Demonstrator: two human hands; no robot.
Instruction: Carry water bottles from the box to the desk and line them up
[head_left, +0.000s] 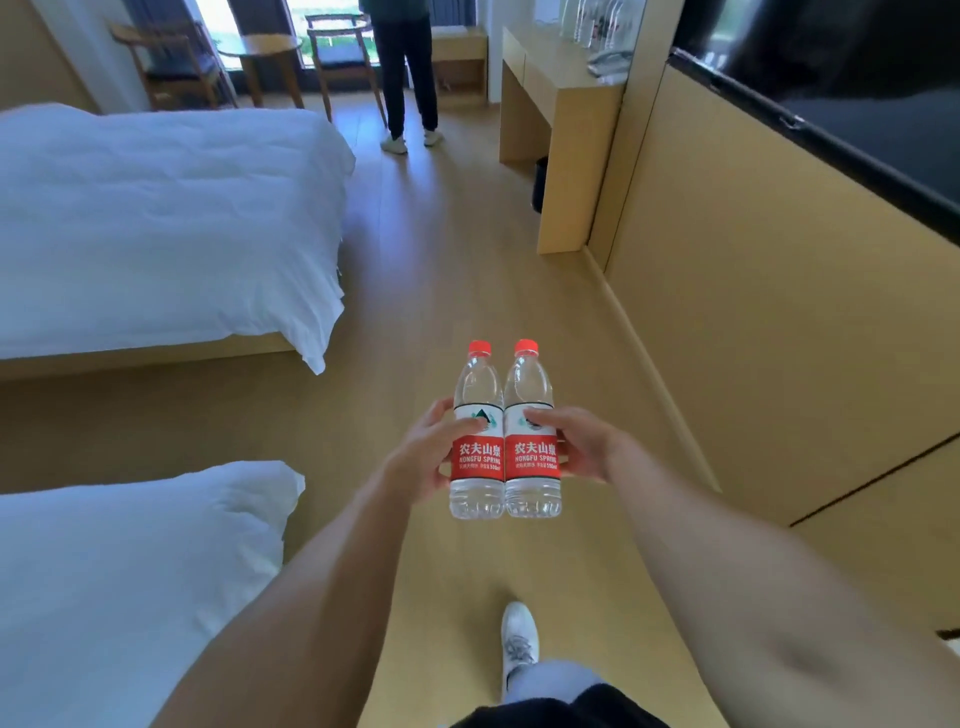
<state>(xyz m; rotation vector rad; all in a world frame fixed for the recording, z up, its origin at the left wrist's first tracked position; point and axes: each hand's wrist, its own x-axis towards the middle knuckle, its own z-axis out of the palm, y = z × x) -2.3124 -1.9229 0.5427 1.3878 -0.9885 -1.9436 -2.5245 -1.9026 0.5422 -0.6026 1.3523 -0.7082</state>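
I hold two clear water bottles with red caps and red labels upright and side by side in front of me, touching each other. My left hand (423, 457) grips the left bottle (478, 480) around its label. The right bottle (532, 480) is gripped the same way by my right hand (576, 444). The wooden desk (558, 85) stands far ahead against the right wall, with several clear bottles (592, 21) on its top near the back. The box is not in view.
Two beds with white bedding (156, 218) fill the left side. A wooden-floor aisle (447, 270) runs ahead between beds and right wall. A person (408, 67) stands at the aisle's far end near chairs (340, 57) and a round table (262, 47). A dark screen (831, 78) hangs at right.
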